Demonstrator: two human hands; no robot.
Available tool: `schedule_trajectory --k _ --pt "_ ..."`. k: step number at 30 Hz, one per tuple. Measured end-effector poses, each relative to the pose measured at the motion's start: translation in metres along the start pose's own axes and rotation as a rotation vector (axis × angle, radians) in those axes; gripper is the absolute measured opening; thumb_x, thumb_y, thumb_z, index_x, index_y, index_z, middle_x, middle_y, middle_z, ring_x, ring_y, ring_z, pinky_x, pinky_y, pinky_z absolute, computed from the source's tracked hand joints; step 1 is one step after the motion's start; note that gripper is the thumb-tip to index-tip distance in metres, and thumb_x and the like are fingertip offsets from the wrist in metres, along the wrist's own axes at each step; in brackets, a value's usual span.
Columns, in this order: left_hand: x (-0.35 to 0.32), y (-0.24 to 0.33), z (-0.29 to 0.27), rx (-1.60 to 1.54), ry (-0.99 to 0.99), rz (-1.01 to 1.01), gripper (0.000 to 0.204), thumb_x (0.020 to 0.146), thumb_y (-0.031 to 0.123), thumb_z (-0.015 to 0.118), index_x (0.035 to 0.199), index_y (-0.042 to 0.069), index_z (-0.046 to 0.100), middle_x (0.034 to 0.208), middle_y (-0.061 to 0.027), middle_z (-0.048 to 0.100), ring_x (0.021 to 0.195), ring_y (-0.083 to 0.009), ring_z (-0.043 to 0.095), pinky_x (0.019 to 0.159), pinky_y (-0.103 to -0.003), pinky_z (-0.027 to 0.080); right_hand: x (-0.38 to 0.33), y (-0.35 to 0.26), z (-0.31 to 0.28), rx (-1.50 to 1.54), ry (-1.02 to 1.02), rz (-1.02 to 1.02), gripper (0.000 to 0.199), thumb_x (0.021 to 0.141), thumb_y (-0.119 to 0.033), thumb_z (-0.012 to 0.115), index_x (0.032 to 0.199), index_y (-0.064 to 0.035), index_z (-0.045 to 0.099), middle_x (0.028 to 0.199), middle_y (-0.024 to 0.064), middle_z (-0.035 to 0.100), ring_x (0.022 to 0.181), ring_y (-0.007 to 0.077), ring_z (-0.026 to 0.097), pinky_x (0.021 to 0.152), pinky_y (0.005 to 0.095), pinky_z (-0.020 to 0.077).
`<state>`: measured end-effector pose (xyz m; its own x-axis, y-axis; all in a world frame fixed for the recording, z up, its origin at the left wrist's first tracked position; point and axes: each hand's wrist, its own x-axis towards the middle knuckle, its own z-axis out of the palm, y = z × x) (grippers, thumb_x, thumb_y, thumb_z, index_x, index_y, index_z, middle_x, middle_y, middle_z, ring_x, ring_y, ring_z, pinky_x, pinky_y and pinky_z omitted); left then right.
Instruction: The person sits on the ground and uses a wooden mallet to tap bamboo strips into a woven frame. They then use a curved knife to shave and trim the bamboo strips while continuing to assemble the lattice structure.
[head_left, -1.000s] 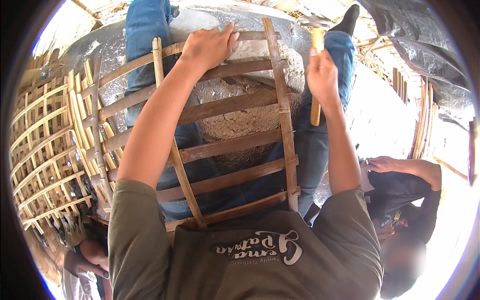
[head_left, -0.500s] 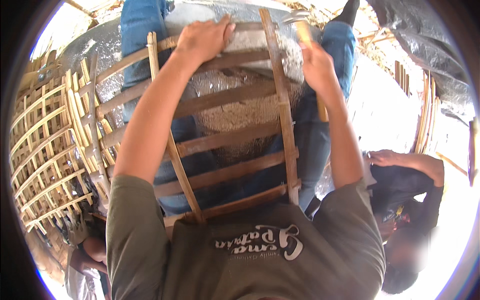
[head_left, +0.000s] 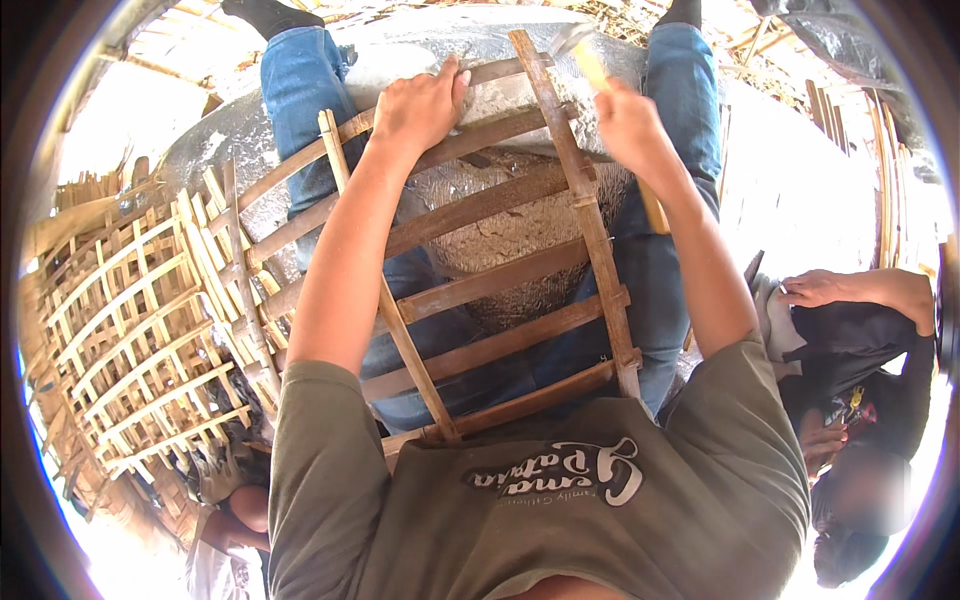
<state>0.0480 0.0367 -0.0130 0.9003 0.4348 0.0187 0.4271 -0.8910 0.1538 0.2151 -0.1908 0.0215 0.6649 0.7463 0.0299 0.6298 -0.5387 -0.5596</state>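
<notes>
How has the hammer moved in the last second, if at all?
Yes: the hammer went left; its head is now nearer the top of the frame's right upright.

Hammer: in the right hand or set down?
In hand: the right hand closes around the hammer, whose pale handle shows above and below the fist.

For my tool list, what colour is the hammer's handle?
The hammer handle is pale yellow; it shows best in the head view.

The left hand (head_left: 418,112) lies palm-down; the right hand (head_left: 630,122) clenches.
</notes>
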Motion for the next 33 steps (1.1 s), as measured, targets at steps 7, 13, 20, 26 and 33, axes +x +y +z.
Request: schedule_trajectory --k 7,13,20,26,33 --pt "0.0 0.003 -0.009 0.007 -0.035 -0.013 0.05 0.106 0.042 0.032 0.141 0.012 0.052 0.082 -0.019 0.072 0.078 -0.0395 0.072 0.074 -0.05 0.059 -0.006 0.005 -0.016 1.012 -0.23 0.536 0.032 0.108 -0.04 0.043 0.091 -0.0125 0.046 0.064 -0.0066 0.035 0.047 0.0031 0.03 0.04 0.0221 0.0264" --pt "0.003 0.005 -0.012 0.003 -0.044 -0.025 0.053 0.106 0.041 0.032 0.146 0.009 0.046 0.083 -0.0187 0.073 0.076 -0.0394 0.071 0.076 -0.05 0.058 -0.012 0.027 -0.015 1.275 -0.242 0.619 0.032 0.106 -0.043 0.046 0.093 -0.0142 0.047 0.064 -0.0084 0.031 0.046 0.0013 0.025 0.039 0.0197 0.0218" --pt "0.001 0.003 -0.008 0.021 -0.033 0.0 0.052 0.107 0.042 0.031 0.142 0.009 0.049 0.082 -0.0194 0.072 0.078 -0.0402 0.071 0.076 -0.051 0.057 -0.004 0.007 -0.003 0.649 -0.034 0.289 0.037 0.107 -0.043 0.043 0.09 -0.011 0.05 0.064 -0.0032 0.044 0.046 0.0053 0.037 0.041 0.0243 0.0331" --pt "0.003 0.011 -0.018 0.007 -0.127 -0.058 0.053 0.107 0.042 0.029 0.144 0.008 0.048 0.092 -0.022 0.072 0.087 -0.041 0.069 0.083 -0.05 0.054 0.001 -0.011 -0.007 0.204 -0.046 0.18 0.039 0.107 -0.03 0.042 0.096 0.0037 0.058 0.075 0.0272 0.065 0.072 0.0416 0.068 0.065 0.051 0.0505" --pt "0.005 0.01 -0.017 -0.004 -0.103 -0.034 0.052 0.107 0.041 0.029 0.142 0.008 0.049 0.093 -0.0223 0.072 0.089 -0.0409 0.069 0.083 -0.05 0.054 -0.01 0.001 0.009 0.091 0.029 -0.006 0.038 0.106 -0.029 0.044 0.093 0.0042 0.058 0.073 0.0301 0.063 0.068 0.043 0.067 0.06 0.05 0.0491"
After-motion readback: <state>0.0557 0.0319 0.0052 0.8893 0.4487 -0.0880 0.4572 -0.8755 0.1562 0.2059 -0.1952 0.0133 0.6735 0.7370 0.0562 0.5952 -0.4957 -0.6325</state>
